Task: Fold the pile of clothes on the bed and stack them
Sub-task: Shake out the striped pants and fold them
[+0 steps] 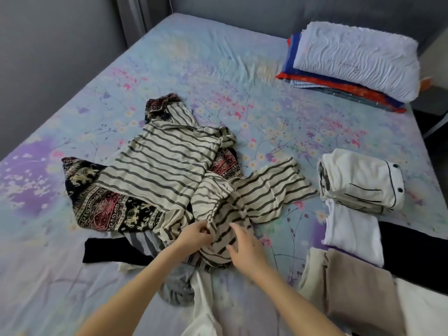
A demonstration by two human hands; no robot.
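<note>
Pinches the near edge of the striped top, sprawled over patterned cloth on the bed, with left hand; spreads empty right hand beside. Better pulled clear, flattened first.

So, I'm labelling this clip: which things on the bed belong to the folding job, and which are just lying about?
Job: cream dark-striped top, pinched by the left hand, right hand open over it; red-and-black elephant-print cloth; folded white black-piped garment; folded beige garment.
Lying about: white crinkled pillow; red and blue fabrics under it.
</note>
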